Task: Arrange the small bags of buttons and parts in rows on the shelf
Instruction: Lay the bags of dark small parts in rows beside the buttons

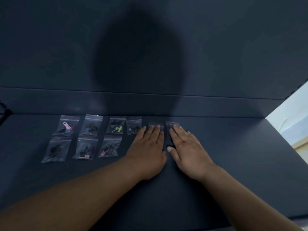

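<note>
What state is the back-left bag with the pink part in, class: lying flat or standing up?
Lying flat: the bag with the pink part rests face up on the shelf, red seal edge rearmost.

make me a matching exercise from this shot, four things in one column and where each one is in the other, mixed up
Things
1. bag with the pink part
2. bag with the yellow parts
3. left hand
4. right hand

Places
A. fingers flat on the end bag, far right of the back row
B. back row, far left
C. back row, third from the left
D. fingers flat on the fifth bag of the back row

Pairs: 1-B, 2-C, 3-D, 4-A
</note>
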The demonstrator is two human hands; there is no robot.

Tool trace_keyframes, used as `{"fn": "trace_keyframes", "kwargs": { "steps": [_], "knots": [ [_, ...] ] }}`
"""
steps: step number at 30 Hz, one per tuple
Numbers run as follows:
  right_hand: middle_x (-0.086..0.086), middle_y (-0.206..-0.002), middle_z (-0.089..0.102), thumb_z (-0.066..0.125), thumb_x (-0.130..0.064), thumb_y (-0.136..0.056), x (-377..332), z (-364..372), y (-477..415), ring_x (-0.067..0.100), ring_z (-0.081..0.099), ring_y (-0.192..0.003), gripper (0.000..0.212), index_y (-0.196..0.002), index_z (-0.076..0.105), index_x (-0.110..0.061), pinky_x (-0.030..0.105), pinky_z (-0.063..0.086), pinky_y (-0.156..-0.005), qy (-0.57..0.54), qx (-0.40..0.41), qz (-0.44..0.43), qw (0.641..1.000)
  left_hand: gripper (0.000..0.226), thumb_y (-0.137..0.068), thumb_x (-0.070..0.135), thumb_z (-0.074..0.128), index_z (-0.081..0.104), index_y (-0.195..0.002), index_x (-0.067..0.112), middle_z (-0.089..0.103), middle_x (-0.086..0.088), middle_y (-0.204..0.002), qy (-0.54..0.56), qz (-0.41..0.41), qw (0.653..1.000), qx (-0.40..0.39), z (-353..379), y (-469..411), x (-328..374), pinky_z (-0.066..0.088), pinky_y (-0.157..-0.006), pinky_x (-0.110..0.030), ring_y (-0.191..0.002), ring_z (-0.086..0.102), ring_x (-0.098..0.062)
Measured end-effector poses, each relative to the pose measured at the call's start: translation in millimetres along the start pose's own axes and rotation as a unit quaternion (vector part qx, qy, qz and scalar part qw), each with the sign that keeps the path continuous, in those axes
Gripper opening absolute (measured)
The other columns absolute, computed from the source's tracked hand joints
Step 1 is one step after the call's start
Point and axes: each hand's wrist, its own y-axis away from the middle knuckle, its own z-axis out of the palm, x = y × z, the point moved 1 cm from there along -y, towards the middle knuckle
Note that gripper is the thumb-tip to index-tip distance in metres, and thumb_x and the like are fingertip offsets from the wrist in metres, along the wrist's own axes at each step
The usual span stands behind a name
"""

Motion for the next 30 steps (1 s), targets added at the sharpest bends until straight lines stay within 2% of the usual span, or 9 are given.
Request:
{"fn": "trace_keyframes", "kwargs": {
  "steps": [8, 13, 18, 21, 24, 27, 30],
  "knots": [
    [0.001, -0.158, -0.009, 0.023, -0.047, -0.098, 4.7, -4.5, -15.1, 0.011, -0.011, -0.144, 0.065, -0.15, 0.001, -0.016, 0.025, -0.011, -0.114, 0.006, -0.009, -0.003, 1.0, 0.065, -0.098, 0.043, 0.016, -0.008, -0.15, 0.012, -0.015, -0.005, -0.158, 0.013, -0.026, 0.999, -0.029, -5.3, -19.9, -3.9, -0.01, -0.116, -0.046, -0.145, -0.013, -0.018],
    [0.002, -0.159, -0.007, 0.024, -0.047, -0.098, 5.9, -4.6, -17.7, 0.011, -0.009, -0.145, 0.064, -0.15, 0.001, -0.016, 0.026, -0.011, -0.114, 0.005, -0.002, -0.004, 1.0, 0.065, -0.098, 0.042, 0.019, -0.006, -0.15, 0.013, -0.012, -0.003, -0.159, 0.03, -0.021, 0.999, -0.017, -7.1, -21.5, -5.9, -0.009, -0.116, -0.045, -0.145, -0.01, -0.018],
    [0.001, -0.158, -0.013, 0.024, -0.048, -0.098, 0.6, -6.1, -13.9, 0.014, -0.013, -0.144, 0.063, -0.15, 0.002, -0.02, 0.032, -0.01, -0.117, -0.008, 0.021, -0.001, 1.0, 0.067, -0.098, 0.042, 0.022, -0.01, -0.15, 0.015, -0.018, -0.004, -0.158, 0.054, -0.022, 0.998, 0.018, -9.6, -15.0, -11.4, -0.007, -0.118, -0.042, -0.145, -0.015, -0.018],
    [0.001, -0.159, -0.006, 0.01, -0.056, -0.087, -9.5, -8.4, -15.5, 0.014, -0.009, -0.145, 0.073, -0.15, 0.009, -0.019, 0.029, -0.011, -0.115, -0.005, 0.045, -0.032, 0.998, 0.068, -0.097, 0.042, 0.023, -0.007, -0.15, 0.012, -0.014, -0.008, -0.159, 0.042, -0.06, 0.996, 0.054, -13.8, -5.8, -19.7, -0.003, -0.118, -0.04, -0.146, -0.01, -0.021],
    [0.001, -0.159, 0.001, -0.001, -0.057, -0.078, -22.9, -8.5, -22.8, 0.013, -0.003, -0.146, 0.083, -0.15, 0.013, -0.017, 0.026, -0.014, -0.112, 0.006, 0.038, -0.065, 0.997, 0.067, -0.097, 0.043, 0.021, -0.002, -0.15, 0.009, -0.008, -0.011, -0.159, 0.018, -0.085, 0.995, 0.037, -12.8, 3.0, -29.7, -0.002, -0.118, -0.04, -0.146, -0.003, -0.023],
    [0.0, -0.159, 0.002, -0.009, -0.058, -0.072, -31.6, -5.7, -28.8, 0.011, -0.002, -0.145, 0.09, -0.15, 0.011, -0.018, 0.024, -0.016, -0.11, 0.026, 0.022, -0.067, 0.997, 0.067, -0.097, 0.044, 0.02, 0.004, -0.15, 0.007, 0.0, -0.012, -0.159, 0.008, -0.084, 0.996, 0.011, -9.7, 8.1, -36.0, -0.001, -0.118, -0.041, -0.146, 0.002, -0.025],
    [0.0, -0.159, 0.004, -0.011, -0.058, -0.072, -32.8, -1.8, -29.9, 0.012, 0.002, -0.146, 0.09, -0.15, 0.009, -0.018, 0.024, -0.016, -0.109, 0.044, 0.016, -0.066, 0.997, 0.066, -0.098, 0.043, 0.021, 0.002, -0.15, 0.008, -0.001, -0.011, -0.159, 0.02, -0.064, 0.998, 0.003, -6.8, 9.1, -39.8, -0.003, -0.119, -0.039, -0.146, 0.0, -0.023]
  ]
}}
